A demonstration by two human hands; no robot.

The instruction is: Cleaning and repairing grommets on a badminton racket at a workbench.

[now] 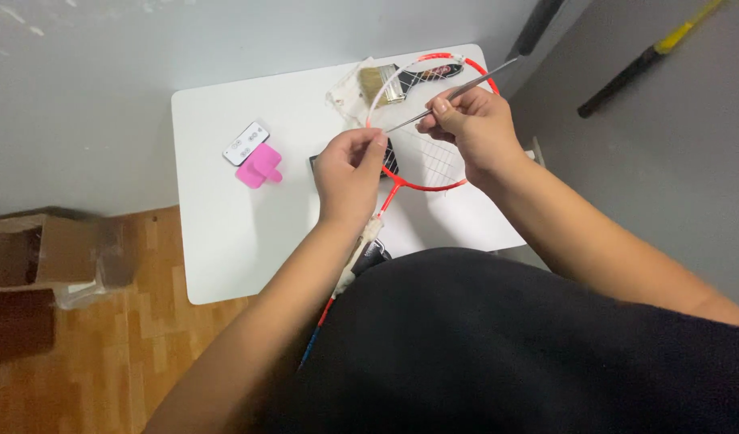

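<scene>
Red-and-white badminton racket (422, 186), head partly strung, held over a white surface (225, 233) with its shaft running back toward the person's body. Left hand (349, 173): closed, thumb and fingers pinching the frame at its near-left rim, just above the throat. Right hand (474, 128): closed around a slim metal awl (414, 119), tip pointing leftward at the rim spot beside the left fingertips. Strings (430, 157): a sparse grid showing between the two hands. Judged handling: the left pinch should steady the rim close to the tip, and the right hand should guide the point in short, light moves, since a slip would meet the left fingers or the strings. Beyond the right hand, under the far rim, lies a flat bristle brush (385, 84) on a clear packet. Left of the left hand, well apart, lie a pink silicone piece (259, 169) and a small white-faced card (246, 143), touching each other. A dark object sits just beside the left hand, mostly hidden. Room: bare surface left of and below the left hand; surface edge close at the right, near a grey wall (626, 161); wooden floor (104, 362) lies left.
</scene>
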